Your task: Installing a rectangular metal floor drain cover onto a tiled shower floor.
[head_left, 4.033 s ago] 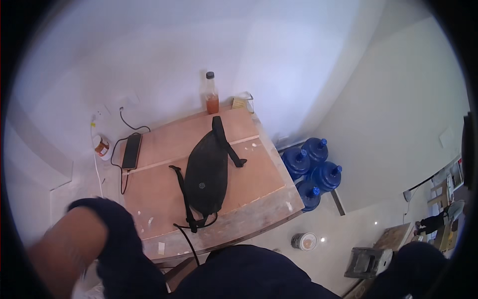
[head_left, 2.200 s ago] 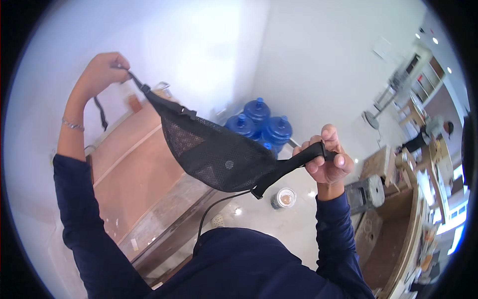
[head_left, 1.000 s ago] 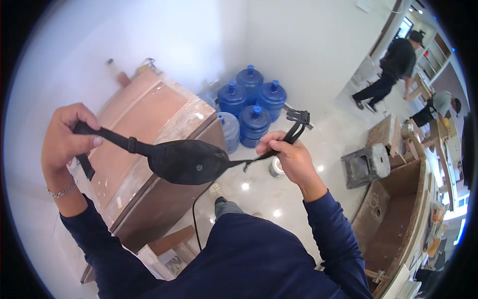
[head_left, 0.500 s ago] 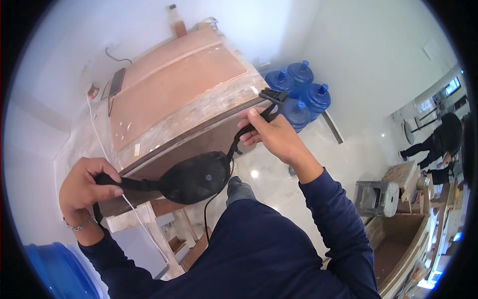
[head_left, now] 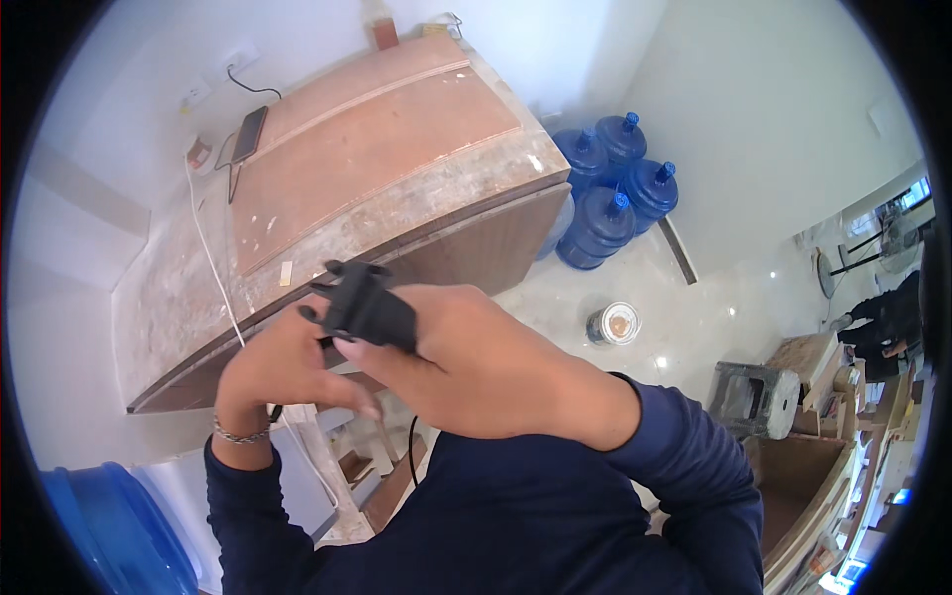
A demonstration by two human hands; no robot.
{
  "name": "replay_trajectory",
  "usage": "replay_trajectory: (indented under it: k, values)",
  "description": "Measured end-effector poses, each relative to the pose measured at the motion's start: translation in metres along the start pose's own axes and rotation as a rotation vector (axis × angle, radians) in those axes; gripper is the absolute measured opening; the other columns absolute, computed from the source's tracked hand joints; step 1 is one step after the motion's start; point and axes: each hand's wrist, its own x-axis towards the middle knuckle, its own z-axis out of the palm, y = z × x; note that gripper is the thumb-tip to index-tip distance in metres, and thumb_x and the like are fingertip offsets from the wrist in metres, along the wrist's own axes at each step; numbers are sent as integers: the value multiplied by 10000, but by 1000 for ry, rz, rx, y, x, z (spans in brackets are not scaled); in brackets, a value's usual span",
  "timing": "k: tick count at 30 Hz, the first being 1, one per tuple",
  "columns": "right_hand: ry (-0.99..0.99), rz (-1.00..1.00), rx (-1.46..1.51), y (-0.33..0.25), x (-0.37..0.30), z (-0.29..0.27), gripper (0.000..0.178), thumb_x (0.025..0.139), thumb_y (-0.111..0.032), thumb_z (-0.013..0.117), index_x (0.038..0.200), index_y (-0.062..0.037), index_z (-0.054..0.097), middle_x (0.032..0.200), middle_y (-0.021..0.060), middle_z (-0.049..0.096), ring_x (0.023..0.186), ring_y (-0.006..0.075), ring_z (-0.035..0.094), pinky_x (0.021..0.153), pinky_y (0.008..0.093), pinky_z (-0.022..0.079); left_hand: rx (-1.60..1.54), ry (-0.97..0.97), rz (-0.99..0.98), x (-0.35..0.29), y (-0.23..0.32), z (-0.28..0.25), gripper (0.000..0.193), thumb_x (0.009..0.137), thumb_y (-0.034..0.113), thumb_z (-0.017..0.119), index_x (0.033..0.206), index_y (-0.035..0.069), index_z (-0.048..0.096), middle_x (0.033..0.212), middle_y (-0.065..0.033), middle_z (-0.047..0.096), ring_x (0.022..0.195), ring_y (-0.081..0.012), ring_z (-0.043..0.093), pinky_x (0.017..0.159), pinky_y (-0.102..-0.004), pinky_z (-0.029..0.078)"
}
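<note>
One large blue jug [head_left: 114, 531] shows at 8 o'clock, near the rim. Up at 10 o'clock is a dusty table [head_left: 367, 220]. Nearer the centre, also toward 8 o'clock, the left hand [head_left: 288, 365] is half curled, thumb stretched out; whether its hidden fingers grip anything I cannot tell. At 9 o'clock, just beside those fingers, is a black buckle [head_left: 354, 297] on a doubled strap [head_left: 395, 319]. The right hand [head_left: 456, 362], just below centre, is closed firmly around that strap. Half a second ago the hands were well apart with the pouch hanging between them; now the right arm reaches across and the hands overlap, so the handling seems gathered at the buckle. The pouch itself is out of sight, probably behind the hands. Farther right are blue bottles [head_left: 600, 226] at 2 o'clock and a bucket [head_left: 614, 324] at 3.
</note>
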Motion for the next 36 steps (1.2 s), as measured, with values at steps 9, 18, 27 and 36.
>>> replay_trajectory:
  k: [9,18,27,36]
  values:
    - [200,-10,-67,-2,23,0,347,817,-238,593,834,109,595,763,272,610,754,396,615,704,415,481,362,88,22,19,-44,5,478,654,149,767,1079,23,588,1090,-120,600,1002,-242,571,854,-355,454]
    - [235,-178,-447,56,0,-54,712,699,-341,768,1258,8,498,1125,215,576,962,332,593,796,391,474,190,-43,344,48,-9,-19,253,842,272,663,845,23,709,778,-108,630,697,-246,538,653,-342,422]
    - [30,-23,-307,94,2,-18,243,842,-256,596,843,-16,632,785,219,613,781,409,581,691,454,458,55,-281,428,69,-10,-32,366,655,428,771,629,67,716,603,-72,593,625,-212,471,578,-330,330]
    - [353,39,-176,83,-32,-13,220,846,-211,609,759,-13,568,700,181,610,580,334,578,551,376,441,-53,-36,445,48,-11,-51,350,757,360,727,747,10,718,875,-130,672,793,-216,579,695,-331,436]
